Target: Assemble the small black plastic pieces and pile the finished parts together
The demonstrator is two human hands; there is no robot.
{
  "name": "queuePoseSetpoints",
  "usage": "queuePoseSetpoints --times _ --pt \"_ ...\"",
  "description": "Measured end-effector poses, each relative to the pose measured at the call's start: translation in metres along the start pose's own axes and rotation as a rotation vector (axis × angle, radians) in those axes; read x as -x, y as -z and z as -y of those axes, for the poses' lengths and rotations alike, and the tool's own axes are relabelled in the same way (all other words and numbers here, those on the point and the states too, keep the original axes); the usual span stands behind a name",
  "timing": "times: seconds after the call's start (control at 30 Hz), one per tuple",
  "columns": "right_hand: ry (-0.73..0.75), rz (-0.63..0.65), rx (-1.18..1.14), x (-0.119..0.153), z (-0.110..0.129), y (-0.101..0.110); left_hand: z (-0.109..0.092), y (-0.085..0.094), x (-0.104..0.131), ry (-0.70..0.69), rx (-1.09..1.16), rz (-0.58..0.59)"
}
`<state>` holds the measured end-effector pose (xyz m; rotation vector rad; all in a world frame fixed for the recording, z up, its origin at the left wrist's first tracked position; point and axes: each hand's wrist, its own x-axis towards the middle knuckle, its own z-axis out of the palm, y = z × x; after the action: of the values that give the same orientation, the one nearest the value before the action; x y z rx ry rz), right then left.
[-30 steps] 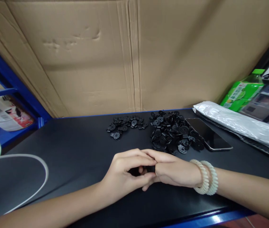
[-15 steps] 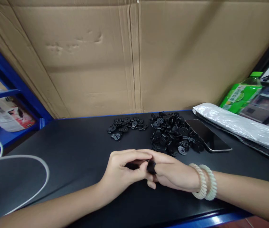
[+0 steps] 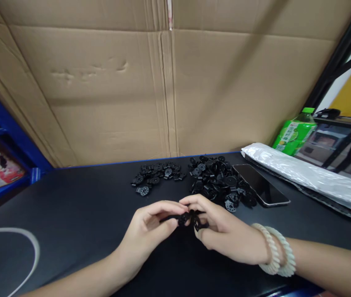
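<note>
My left hand (image 3: pixel 150 227) pinches a small round black plastic piece with holes (image 3: pixel 183 218) between thumb and fingers. Close beside it, my right hand (image 3: pixel 221 231) grips another dark perforated piece (image 3: pixel 197 222) with thumb and fingertips. Whether the two pieces touch or are joined I cannot make out. Beyond the hands lies a large heap of similar black disc-shaped parts (image 3: pixel 215 177), near the right fingers. A smaller, flatter group of such parts (image 3: pixel 163 170) lies to its left. Two pale beaded bracelets (image 3: pixel 276 251) circle my right wrist.
A phone (image 3: pixel 262 185) lies right of the large heap on the black tabletop (image 3: pixel 70 206). Farther right are a white plastic-wrapped package (image 3: pixel 302 177) and a green-labelled bottle (image 3: pixel 295 132). Cardboard (image 3: pixel 101 90) stands behind. A white cable (image 3: pixel 33 243) loops at left.
My hands have drawn slightly apart and the fingers have loosened, so the black pieces between them show more clearly. The camera view has shifted, with the background lower in the picture.
</note>
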<state>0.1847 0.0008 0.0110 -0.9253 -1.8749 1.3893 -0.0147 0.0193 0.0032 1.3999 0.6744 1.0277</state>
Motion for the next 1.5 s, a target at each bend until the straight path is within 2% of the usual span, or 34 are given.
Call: queuePoseSetpoints --times 0.07,0.17,0.23,0.3,0.37,0.43,0.5,0.57,0.67,0.73,0.8,0.9,1.07,1.13,1.3,1.43,1.5 --pt "0.176 -0.087 0.343 0.002 0.007 0.011 0.0 0.002 0.004 -0.082 -0.098 0.011" --pt "0.439 -0.314 0.739 0.0 0.015 0.037 0.0 0.005 0.007 -0.142 -0.203 0.002" --pt "0.452 -0.487 0.879 -0.003 0.016 0.058 0.0 0.006 0.006 -0.147 -0.25 -0.01" --pt "0.395 -0.54 0.924 -0.006 0.015 0.074 0.0 0.006 0.004 -0.143 -0.295 -0.015" --pt "0.373 -0.549 0.886 -0.006 0.015 0.08 0.0 0.005 0.002 -0.135 -0.368 -0.015" --pt "0.418 -0.574 0.823 -0.004 0.017 0.076 0.0 0.004 0.0 -0.146 -0.49 -0.015" --pt "0.49 -0.586 0.787 0.001 0.021 0.062 -0.001 0.005 -0.002 -0.196 -0.668 -0.017" --pt "0.543 -0.524 0.75 0.008 0.022 0.044 -0.002 0.008 -0.004 -0.291 -0.895 0.02" --pt "0.516 -0.269 0.657 0.018 0.018 0.016 -0.005 0.017 -0.008 -0.382 -1.286 0.073" --pt "0.485 -0.108 0.604 0.021 0.013 0.002 -0.005 0.023 -0.009 -0.329 -1.505 0.018" --pt "0.48 0.0 0.588 0.022 0.007 -0.007 -0.005 0.026 -0.009 -0.242 -1.61 -0.015" --pt "0.448 0.043 0.592 0.02 0.001 -0.009 -0.004 0.022 -0.005 -0.214 -1.575 0.024" --pt "0.377 -0.037 0.549 0.018 -0.003 -0.005 0.001 0.008 0.005 -0.365 -1.294 0.206" --pt "0.346 -0.04 0.522 0.017 -0.005 -0.006 0.002 0.007 0.006 -0.41 -1.192 0.245" --pt "0.233 -0.039 0.48 0.015 -0.005 -0.011 0.005 0.015 -0.004 -0.361 -1.11 0.135" --pt "0.167 -0.041 0.467 0.013 -0.003 -0.011 0.005 0.018 -0.01 -0.37 -1.074 0.197" --pt "0.111 -0.055 0.399 0.012 -0.004 -0.009 0.003 0.015 -0.009 -0.421 -0.996 0.168"
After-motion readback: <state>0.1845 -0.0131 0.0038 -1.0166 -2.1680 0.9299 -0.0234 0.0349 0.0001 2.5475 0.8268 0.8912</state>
